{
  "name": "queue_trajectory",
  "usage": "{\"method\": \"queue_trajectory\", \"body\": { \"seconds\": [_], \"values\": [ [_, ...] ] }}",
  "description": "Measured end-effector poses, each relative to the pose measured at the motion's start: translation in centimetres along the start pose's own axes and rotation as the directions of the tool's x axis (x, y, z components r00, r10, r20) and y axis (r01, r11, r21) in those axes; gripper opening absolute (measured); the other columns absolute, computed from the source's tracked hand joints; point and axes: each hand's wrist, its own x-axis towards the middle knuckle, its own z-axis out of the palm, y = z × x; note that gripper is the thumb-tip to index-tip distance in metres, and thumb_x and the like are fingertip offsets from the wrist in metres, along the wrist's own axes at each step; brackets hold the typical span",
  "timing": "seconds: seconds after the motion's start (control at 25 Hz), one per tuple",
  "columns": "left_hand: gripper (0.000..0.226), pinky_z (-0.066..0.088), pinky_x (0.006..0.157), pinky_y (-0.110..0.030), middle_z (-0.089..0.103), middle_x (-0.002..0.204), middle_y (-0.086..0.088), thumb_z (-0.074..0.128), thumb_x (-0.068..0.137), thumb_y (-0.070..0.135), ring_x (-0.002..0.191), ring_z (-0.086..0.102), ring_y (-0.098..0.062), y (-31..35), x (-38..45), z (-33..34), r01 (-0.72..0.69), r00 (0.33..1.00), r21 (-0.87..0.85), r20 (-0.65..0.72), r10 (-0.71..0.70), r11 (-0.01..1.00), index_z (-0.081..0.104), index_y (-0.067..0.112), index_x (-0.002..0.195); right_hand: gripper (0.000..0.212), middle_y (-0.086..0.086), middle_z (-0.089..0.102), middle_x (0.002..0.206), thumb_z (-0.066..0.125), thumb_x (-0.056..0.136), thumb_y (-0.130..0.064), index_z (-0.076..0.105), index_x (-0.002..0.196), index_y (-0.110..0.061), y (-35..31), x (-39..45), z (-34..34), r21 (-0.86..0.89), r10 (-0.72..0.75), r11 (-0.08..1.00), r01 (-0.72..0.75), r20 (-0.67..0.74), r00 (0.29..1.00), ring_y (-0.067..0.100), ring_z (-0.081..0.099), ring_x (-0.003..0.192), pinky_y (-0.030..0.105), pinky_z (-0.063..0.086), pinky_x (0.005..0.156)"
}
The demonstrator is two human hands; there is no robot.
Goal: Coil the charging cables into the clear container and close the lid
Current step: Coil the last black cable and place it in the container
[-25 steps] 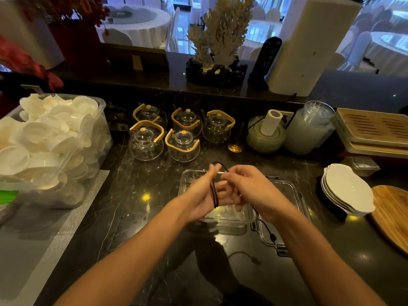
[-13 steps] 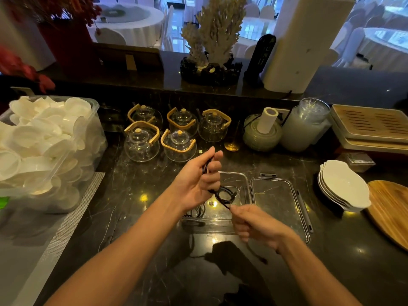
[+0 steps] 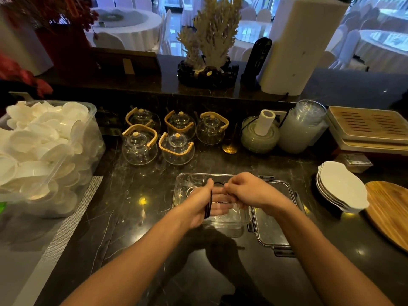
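Both hands now together over clear container (image 3: 231,220): right hand (image 3: 249,191) risen, pinching black cable (image 3: 208,205) looped round left hand (image 3: 199,204)

Dim counter (image 3: 136,217), ceiling-light glare spots, bowed edges, blurred fingers (image 3: 220,198).

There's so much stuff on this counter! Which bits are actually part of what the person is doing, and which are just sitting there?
Part of the job:
- black cable, looped around the left hand
- right hand, working the cable
- clear container
- lid, lying open beside it

Just sitting there:
- glass teapots
- tub of white dishes
- stacked white bowls
- wooden board
- coral ornament
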Motion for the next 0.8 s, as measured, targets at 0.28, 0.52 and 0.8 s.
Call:
{"method": "queue_trajectory", "body": {
  "seconds": [0.28, 0.52, 0.8],
  "values": [
    [0.055, 0.063, 0.072, -0.027, 0.079, 0.098, -0.011, 0.029, 0.109, 0.043, 0.089, 0.077, -0.02, 1.8, 0.8, 0.1, -0.171, 0.983, -0.383, -0.003, 0.184, 0.908, 0.064, 0.002, 0.121, 0.021, 0.005, 0.068, 0.071, 0.048, 0.107, -0.017, 0.064, 0.108, -0.004, 1.5, -3.0, 5.6, 0.397, -0.127, 0.913, 0.095, 0.055, 0.99, 0.015, 0.062, 0.055, 0.024, 0.051, 0.054],
    [0.039, 0.011, 0.036, -0.02, 0.03, 0.044, 0.008, 0.043, 0.105, 0.035, 0.03, 0.023, -0.007, 2.5, -0.1, 0.0, -0.048, 0.956, -0.614, 0.201, 0.214, 0.788, 0.051, 0.017, 0.07, 0.014, 0.005, 0.06, 0.069, 0.065, 0.094, -0.008, 0.068, 0.106, -0.002, 6.0, -3.0, 5.7, 0.952, -0.017, 0.285, -0.116, 0.126, 0.992, 0.012, 0.053, 0.048, 0.026, 0.052, 0.048],
    [0.051, 0.008, 0.037, -0.023, 0.018, 0.045, 0.009, 0.041, 0.104, 0.029, 0.034, 0.012, -0.008, 1.3, -0.8, 1.4, 0.072, 0.884, -0.546, 0.422, 0.2, 0.835, 0.037, 0.021, 0.054, 0.019, 0.008, 0.064, 0.071, 0.06, 0.09, -0.012, 0.071, 0.102, -0.001, 5.8, -2.2, 5.8, 0.979, -0.017, -0.183, -0.093, 0.091, 0.996, 0.009, 0.066, 0.048, 0.02, 0.057, 0.043]
  ]
}}
